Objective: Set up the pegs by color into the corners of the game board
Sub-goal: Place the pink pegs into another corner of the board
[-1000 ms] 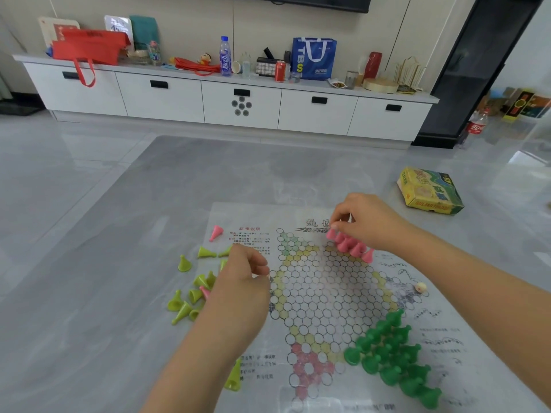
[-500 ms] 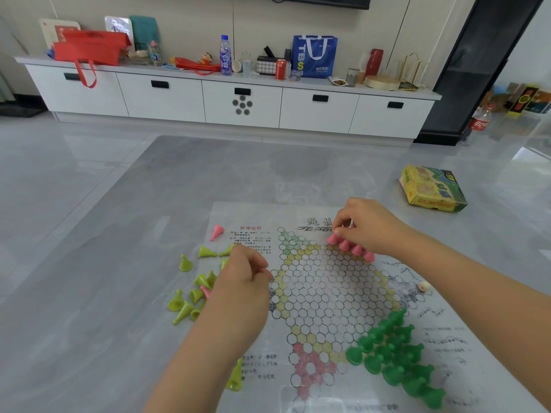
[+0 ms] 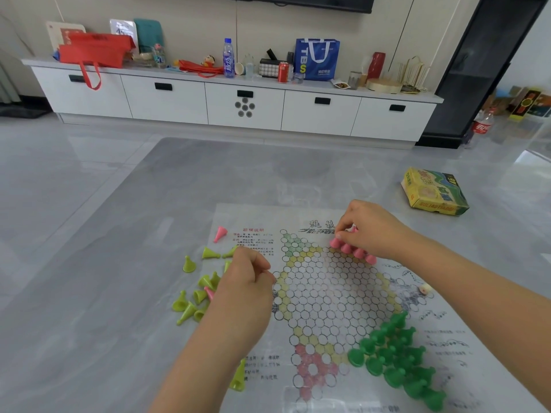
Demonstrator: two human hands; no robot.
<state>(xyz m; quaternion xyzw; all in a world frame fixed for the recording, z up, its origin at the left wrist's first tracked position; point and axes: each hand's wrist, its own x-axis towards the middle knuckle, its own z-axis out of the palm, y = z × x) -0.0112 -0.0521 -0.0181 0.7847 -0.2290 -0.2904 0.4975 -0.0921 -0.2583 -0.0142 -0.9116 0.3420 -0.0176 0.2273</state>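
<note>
Board: paper game board [image 3: 325, 293] lies flat on the grey desk [image 3: 119, 293], hexagon grid in the middle, coloured corners at the tips
Right hand: right hand [image 3: 372, 231] sits over the far corner, fingers curled and pinching a pink peg [image 3: 353, 228] at the tips
Pink row: pink pegs [image 3: 353, 251] stand in a line just under that hand, touching one another
Left hand: left hand [image 3: 247, 281] hangs in a curled fist at the board's left edge; cannot tell if it holds anything
Green corner: dark green pegs [image 3: 396, 359] stand packed in the near right corner, looks filled
Loose stock: yellow-green pegs [image 3: 196, 293] lie scattered left of the board, mostly tipped over; one stray pink peg [image 3: 220, 234] lies near the board's far left edge
Box: yellow game box [image 3: 433, 192] well apart, far right
Step in hand: likely seating the pinched pink peg behind the row
How to do it well: lower it upright onto a free circle, base flat, release straight up so knuckles do not knock the row; fetch the stray pink next
</note>
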